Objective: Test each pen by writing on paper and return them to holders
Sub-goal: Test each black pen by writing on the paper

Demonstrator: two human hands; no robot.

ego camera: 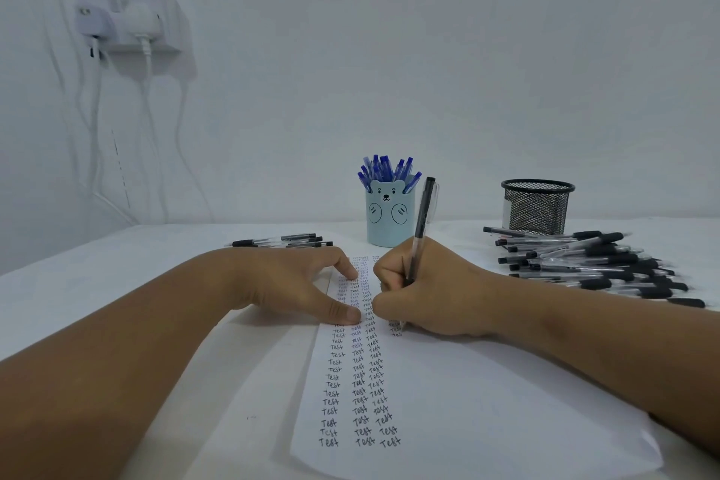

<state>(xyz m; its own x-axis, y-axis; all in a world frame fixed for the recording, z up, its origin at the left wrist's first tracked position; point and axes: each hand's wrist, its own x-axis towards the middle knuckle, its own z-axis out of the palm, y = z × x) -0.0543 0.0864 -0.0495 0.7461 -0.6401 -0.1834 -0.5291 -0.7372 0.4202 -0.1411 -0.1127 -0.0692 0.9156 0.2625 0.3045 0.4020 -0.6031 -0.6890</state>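
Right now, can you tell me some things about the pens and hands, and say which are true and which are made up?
1. The right hand grips a black pen. True.
2. The bear cup holds red pens. False: its pens are blue.
3. The left hand rests on the paper. True.
4. The mesh holder lies tipped over. False: it stands upright.
5. The big pile of black pens lies on the person's right. True.
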